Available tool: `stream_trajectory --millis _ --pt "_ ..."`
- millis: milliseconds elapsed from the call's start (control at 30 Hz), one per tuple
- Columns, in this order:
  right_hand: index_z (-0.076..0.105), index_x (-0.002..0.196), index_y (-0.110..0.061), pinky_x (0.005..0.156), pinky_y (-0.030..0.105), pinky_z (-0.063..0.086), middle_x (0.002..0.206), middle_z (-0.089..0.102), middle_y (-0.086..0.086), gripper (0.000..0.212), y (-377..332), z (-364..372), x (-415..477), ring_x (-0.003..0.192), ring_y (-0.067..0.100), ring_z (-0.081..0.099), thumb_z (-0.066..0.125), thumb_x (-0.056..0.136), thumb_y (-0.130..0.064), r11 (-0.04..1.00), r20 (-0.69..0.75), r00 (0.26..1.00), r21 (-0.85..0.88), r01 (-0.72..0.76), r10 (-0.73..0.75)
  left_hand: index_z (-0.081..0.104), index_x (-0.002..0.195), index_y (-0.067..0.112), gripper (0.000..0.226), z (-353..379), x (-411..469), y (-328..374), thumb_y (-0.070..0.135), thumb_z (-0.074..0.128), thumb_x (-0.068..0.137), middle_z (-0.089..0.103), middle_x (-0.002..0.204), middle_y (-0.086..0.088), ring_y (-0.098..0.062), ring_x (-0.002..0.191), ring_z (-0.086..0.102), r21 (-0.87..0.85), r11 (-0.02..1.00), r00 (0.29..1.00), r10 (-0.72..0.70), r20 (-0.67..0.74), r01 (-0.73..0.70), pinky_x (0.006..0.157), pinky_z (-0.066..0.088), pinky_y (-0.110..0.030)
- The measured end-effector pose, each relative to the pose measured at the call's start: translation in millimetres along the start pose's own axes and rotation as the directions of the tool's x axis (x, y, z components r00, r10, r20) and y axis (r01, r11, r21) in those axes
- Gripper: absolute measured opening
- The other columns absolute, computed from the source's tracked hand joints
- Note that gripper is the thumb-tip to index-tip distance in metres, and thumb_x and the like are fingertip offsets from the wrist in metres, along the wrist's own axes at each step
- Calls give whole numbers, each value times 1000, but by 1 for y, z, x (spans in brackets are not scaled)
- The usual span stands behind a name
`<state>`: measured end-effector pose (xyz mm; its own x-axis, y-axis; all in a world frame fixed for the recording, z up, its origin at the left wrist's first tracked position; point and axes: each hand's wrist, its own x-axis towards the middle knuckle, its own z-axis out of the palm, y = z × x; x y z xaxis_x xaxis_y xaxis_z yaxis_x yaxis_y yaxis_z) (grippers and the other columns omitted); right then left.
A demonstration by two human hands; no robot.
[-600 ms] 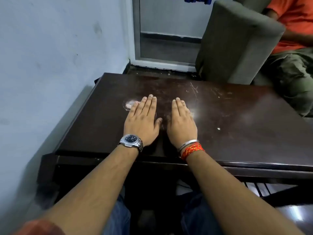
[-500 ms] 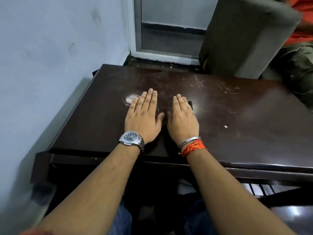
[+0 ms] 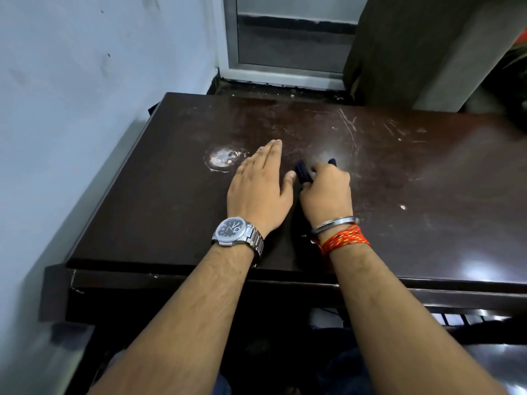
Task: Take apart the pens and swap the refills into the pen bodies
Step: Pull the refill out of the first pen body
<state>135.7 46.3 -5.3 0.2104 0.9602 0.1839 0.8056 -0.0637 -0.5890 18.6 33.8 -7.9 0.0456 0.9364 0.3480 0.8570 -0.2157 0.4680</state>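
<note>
On the dark wooden table [image 3: 413,172] my right hand [image 3: 326,192] is curled into a grip around dark blue pens [image 3: 302,171]. One dark end shows at the left of the fingers, and another tip sticks out above the knuckles. How many pens it holds is hidden by the fingers. My left hand [image 3: 258,189], with a steel watch on its wrist, rests flat on the table with straight fingers. It holds nothing, and its thumb lies close to the pens.
A pale worn patch [image 3: 224,160] marks the tabletop left of my left hand. A light blue wall [image 3: 71,109] runs along the table's left side. A grey upholstered chair [image 3: 422,49] stands behind the far right edge, beside a door frame [image 3: 285,69].
Both hands lay flat side by side before. Now my right hand has curled shut around the pens, and my left hand has turned slightly leftward. The view has tilted down.
</note>
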Motion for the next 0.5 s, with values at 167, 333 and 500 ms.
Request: stream_trajectory --millis 167,333,500 --pt "71 110 -6 83 17 51 101 75 8 26 -15 -4 -9 91 14 70 65 85 -1 869 -50 991 487 -83 123 64 123 14 32 -2 4 12 24 61 94 69 117 -1 -12 96 65 -464 861 968 -249 -22 211 91 52 -30" --pt "73 102 -12 82 32 60 91 76 3 21 -21 0 -21 85 12 73 67 85 -2 711 20 985 690 -136 169 73 102 14 21 -4 8 12 28 59 95 75 92 -1 -17 88 70 -591 758 958 -266 106 276 84 55 -40" --pt "76 90 -17 75 39 62 84 77 5 25 -23 -4 -16 80 20 75 62 71 -8 620 99 973 756 -209 207 66 98 14 12 -3 7 11 25 60 95 72 92 -9 -26 86 68 -678 674 948 -296 116 294 82 56 -45"
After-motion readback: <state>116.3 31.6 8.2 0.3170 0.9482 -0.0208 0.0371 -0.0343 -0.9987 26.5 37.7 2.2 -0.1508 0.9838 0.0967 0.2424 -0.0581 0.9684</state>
